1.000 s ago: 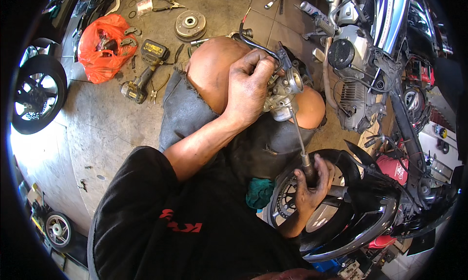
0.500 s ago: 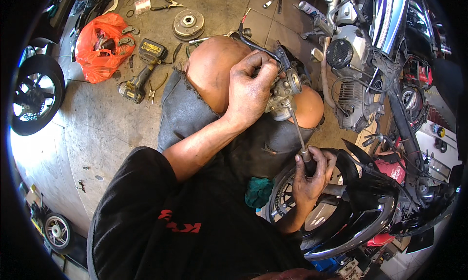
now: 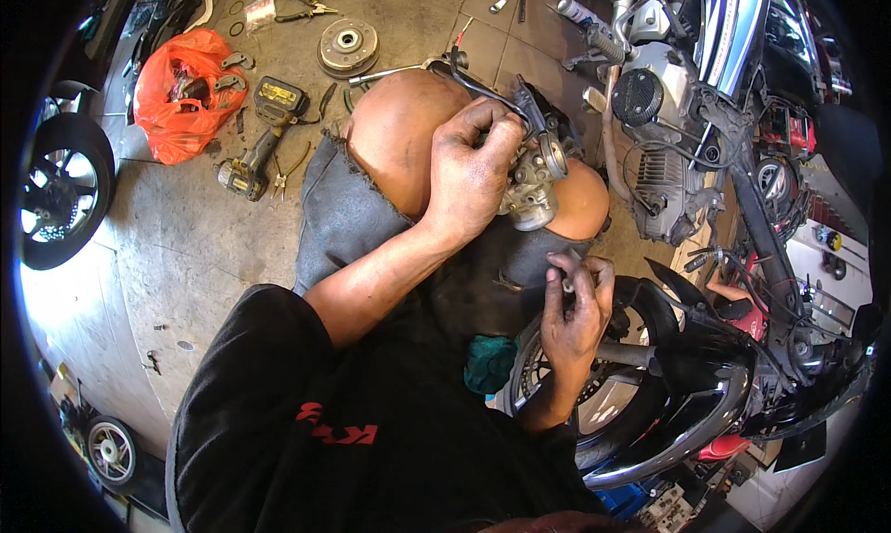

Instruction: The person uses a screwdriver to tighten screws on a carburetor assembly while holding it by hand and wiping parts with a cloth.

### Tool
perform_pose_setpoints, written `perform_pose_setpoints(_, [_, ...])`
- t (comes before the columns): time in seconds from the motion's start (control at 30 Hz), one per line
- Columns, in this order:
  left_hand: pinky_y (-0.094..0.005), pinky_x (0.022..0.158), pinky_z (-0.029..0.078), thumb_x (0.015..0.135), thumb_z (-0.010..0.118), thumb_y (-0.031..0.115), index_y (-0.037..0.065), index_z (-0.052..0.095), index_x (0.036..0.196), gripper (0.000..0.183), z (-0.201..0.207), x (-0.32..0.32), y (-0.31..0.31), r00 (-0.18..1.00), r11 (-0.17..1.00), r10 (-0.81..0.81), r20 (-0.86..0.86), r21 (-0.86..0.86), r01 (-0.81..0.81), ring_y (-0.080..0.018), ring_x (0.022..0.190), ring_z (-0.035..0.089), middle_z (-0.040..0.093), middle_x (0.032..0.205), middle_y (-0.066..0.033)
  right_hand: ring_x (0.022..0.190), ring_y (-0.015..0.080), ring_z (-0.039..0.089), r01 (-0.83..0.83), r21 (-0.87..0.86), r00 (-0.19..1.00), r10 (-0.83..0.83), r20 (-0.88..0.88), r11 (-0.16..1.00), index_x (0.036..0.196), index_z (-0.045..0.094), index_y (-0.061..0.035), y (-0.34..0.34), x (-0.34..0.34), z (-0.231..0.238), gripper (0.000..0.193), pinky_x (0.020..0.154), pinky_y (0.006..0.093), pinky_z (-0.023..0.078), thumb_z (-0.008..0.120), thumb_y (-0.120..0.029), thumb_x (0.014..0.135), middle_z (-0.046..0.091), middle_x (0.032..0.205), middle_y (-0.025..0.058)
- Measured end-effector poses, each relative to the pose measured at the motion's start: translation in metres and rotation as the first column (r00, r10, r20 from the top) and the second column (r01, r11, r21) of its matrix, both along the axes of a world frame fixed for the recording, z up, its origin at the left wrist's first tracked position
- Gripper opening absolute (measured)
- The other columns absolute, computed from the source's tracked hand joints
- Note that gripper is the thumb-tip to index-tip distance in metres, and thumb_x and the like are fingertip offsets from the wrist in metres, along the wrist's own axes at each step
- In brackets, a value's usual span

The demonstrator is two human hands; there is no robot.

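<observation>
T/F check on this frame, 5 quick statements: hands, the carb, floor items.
1. The left hand grips the metal carburettor over the knees. True.
2. The right hand is empty. False: it holds a thin screwdriver.
3. The orange plastic bag lies on the floor at the person's left. True.
4. The cordless power tool is in the right hand. False: it lies on the floor near the bag.
5. The round metal disc lies on the floor. True.

My left hand point(image 3: 469, 176) holds the carburetor point(image 3: 531, 176) on my knees; my right hand point(image 3: 574, 310) is nearer, the drill point(image 3: 260, 139) far left.
</observation>
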State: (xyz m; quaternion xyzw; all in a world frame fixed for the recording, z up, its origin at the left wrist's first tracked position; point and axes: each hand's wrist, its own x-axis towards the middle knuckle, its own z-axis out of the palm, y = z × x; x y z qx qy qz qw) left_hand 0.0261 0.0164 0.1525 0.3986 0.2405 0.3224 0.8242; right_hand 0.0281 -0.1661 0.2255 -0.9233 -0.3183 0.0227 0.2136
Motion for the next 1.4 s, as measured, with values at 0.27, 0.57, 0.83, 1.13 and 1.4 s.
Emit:
perform_pose_setpoints(0.27, [-0.0242,0.062,0.039,0.089,0.051,0.012,-0.001,0.058,0.07,0.024,0.013,0.0,-0.001,1.0,0.983,0.021,0.008,-0.182,-0.02,-0.0077,0.067,0.048,0.055,0.072,-0.0015,0.063,0.0099,0.051,0.061,0.329,0.998,-0.053,-0.031,0.942,0.103,0.067,-0.0029,0.04,0.005,0.003,0.023,0.054,0.0227,0.041,0.071,-0.007,0.081,0.057,0.084,0.0043])
perform_pose_setpoints(0.57, [-0.0247,0.066,0.043,0.089,0.049,0.012,-0.002,0.061,0.082,0.02,0.009,0.006,-0.008,0.994,0.984,0.098,-0.053,-0.147,-0.105,-0.0104,0.071,0.053,0.06,0.077,-0.0045,0.067,0.0245,0.066,-0.025,0.352,0.97,-0.063,0.237,0.936,0.094,0.067,-0.0081,0.053,0.015,-0.012,0.023,0.056,0.0339,0.053,0.076,-0.007,0.073,0.063,0.084,0.0092])
perform_pose_setpoints(0.83, [-0.0244,0.07,0.044,0.09,0.047,0.012,-0.001,0.061,0.086,0.019,0.011,0.007,-0.013,0.998,0.986,0.064,-0.02,-0.154,-0.066,-0.0113,0.074,0.055,0.062,0.081,-0.0041,0.068,0.0259,0.065,0.066,0.483,0.997,-0.076,0.002,0.873,0.09,0.064,-0.0064,0.043,0.019,-0.015,0.021,0.059,0.0335,0.053,0.075,-0.007,0.072,0.062,0.084,0.0099])
perform_pose_setpoints(1.13, [-0.031,0.069,0.051,0.092,0.045,0.025,0.001,0.059,0.092,0.028,0.002,0.008,-0.011,0.991,0.99,0.065,-0.113,-0.114,-0.078,-0.019,0.074,0.062,0.063,0.084,-0.0086,0.067,0.0282,0.065,0.147,0.444,0.988,-0.106,-0.117,0.884,0.093,0.064,-0.0029,0.039,0.023,-0.013,0.027,0.059,0.0356,0.053,0.076,-0.014,0.071,0.061,0.083,0.0117])
perform_pose_setpoints(1.4, [-0.0325,0.076,0.048,0.094,0.044,0.029,0.004,0.056,0.092,0.028,0.0,0.009,-0.01,0.982,0.992,0.101,-0.163,-0.065,-0.112,-0.019,0.079,0.057,0.059,0.084,-0.0072,0.068,0.0265,0.066,0.041,0.43,0.996,-0.071,0.052,0.902,0.096,0.064,-0.0058,0.034,0.017,-0.016,0.025,0.057,0.0349,0.054,0.075,-0.008,0.073,0.061,0.086,0.0086])
